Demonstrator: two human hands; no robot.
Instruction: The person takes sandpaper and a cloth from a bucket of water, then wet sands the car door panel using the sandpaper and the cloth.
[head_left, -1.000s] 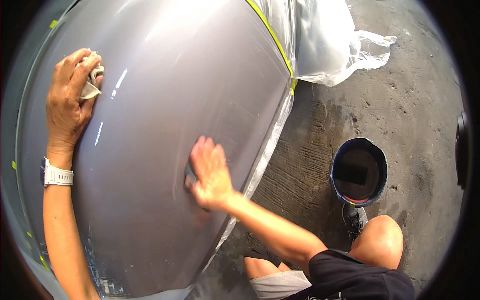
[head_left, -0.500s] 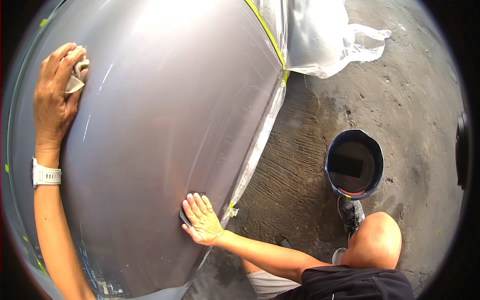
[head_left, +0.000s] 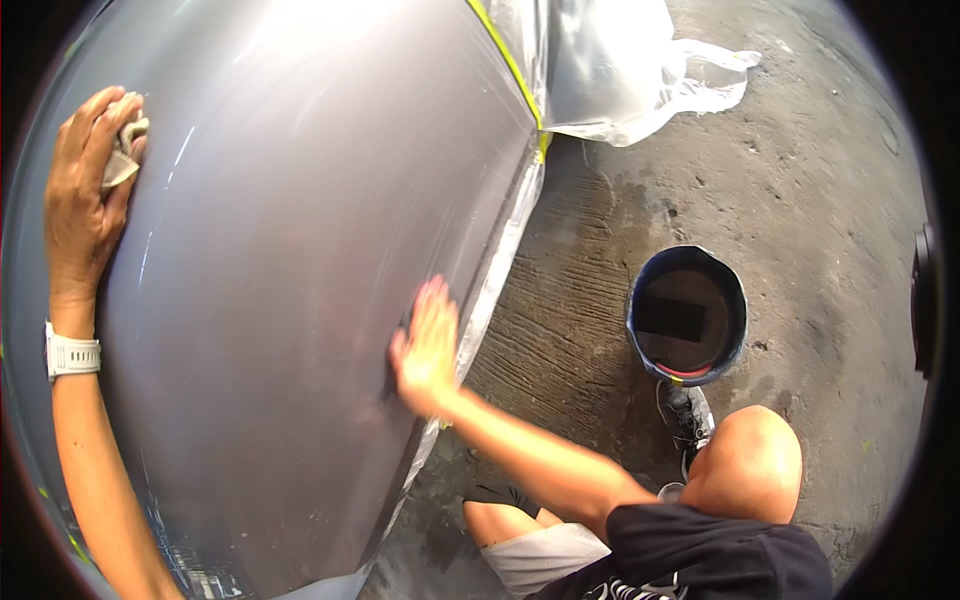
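A large, curved grey vehicle panel (head_left: 290, 300) fills the left and middle, its surface marked with pale streaks. At the upper left my left hand (head_left: 82, 185) rests on it, fingers curled around a crumpled beige cloth (head_left: 122, 165). Near the panel's right edge, my right hand (head_left: 428, 350) lies flat with fingers stretched upward, blurred by motion. Beneath that palm is a dark sanding sheet, mostly hidden, pressed against the panel.
Yellow-green tape (head_left: 512, 62) and clear plastic film (head_left: 610, 70) line the panel's right edge. On the rough concrete floor (head_left: 830, 200) stands a dark blue bucket (head_left: 738, 300) of dark liquid, beside a black shoe (head_left: 686, 415) and my bent knee (head_left: 748, 460).
My right hand has slid upward and slightly right along the panel, its fingers now pointing up. The left hand keeps its hold on the cloth. The whole view has shifted slightly.
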